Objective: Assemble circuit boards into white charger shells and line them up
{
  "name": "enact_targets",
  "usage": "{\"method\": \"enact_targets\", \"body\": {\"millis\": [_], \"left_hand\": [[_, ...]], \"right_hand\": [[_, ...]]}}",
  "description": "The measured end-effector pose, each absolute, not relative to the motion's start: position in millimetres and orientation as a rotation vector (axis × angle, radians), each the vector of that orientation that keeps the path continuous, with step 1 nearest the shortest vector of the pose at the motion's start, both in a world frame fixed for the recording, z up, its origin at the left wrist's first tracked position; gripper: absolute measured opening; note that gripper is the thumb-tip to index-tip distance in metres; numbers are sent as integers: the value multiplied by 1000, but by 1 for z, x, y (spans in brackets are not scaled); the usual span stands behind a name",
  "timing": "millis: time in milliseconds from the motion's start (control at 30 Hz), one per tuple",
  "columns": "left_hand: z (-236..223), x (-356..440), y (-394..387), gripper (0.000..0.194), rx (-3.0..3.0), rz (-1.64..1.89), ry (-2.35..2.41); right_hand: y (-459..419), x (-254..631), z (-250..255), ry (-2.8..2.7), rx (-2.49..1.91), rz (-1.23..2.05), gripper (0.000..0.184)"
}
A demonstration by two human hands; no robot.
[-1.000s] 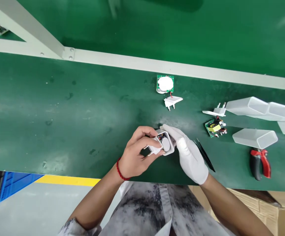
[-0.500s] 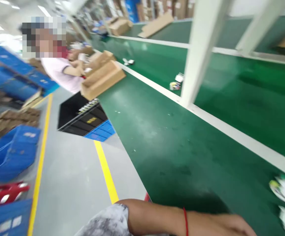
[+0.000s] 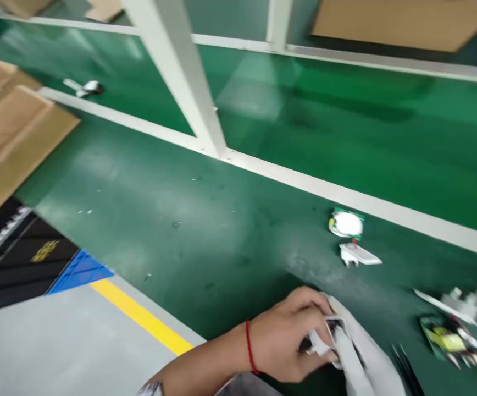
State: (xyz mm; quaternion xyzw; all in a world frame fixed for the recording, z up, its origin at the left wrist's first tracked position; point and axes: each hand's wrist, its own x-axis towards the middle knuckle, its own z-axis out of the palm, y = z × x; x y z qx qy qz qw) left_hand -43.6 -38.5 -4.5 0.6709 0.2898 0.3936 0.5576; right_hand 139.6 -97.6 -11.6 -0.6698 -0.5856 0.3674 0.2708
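Note:
My bare left hand [image 3: 283, 341], with a red cord at the wrist, is closed around a small white plastic housing [image 3: 321, 345]. An open end of the housing faces up, with dark contents too small to make out. My right hand [image 3: 364, 349], in a white glove, is closed on the same housing from the right. Black tweezers [image 3: 407, 369] lie beside the glove; whether they are held I cannot tell. Farther right is a circuit board [image 3: 448, 338] with a yellow component, near white plastic parts [image 3: 455, 307]. Another board with a white disc [image 3: 348, 224] sits by a white plug piece [image 3: 359, 254].
A white post [image 3: 181, 71] rises from a white rail [image 3: 288, 179] across the green bench [image 3: 172, 220]. Cardboard boxes [image 3: 20, 132] stand at left above a black crate [image 3: 24, 258]. Another small white part [image 3: 84, 88] lies beyond the rail. A larger carton [image 3: 395, 25] is at the back.
The view has swung right and down toward the bench. Both hands now show with the white housing, where before only one forearm and part of its hand were visible. The co-worker has left the view.

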Motion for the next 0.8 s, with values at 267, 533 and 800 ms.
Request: {"method": "enact_targets", "body": {"millis": [267, 533, 800], "left_hand": [[2, -43, -36, 20, 1643, 904, 654], [3, -37, -41, 20, 1638, 830, 780], [27, -29, -18, 10, 1702, 631, 506]], "right_hand": [[-84, 130, 18, -1412, -1721, 1178, 45], [-113, 157, 16, -1599, -1598, 998, 72], [-84, 160, 44, -2412, -1686, 741, 64]]}}
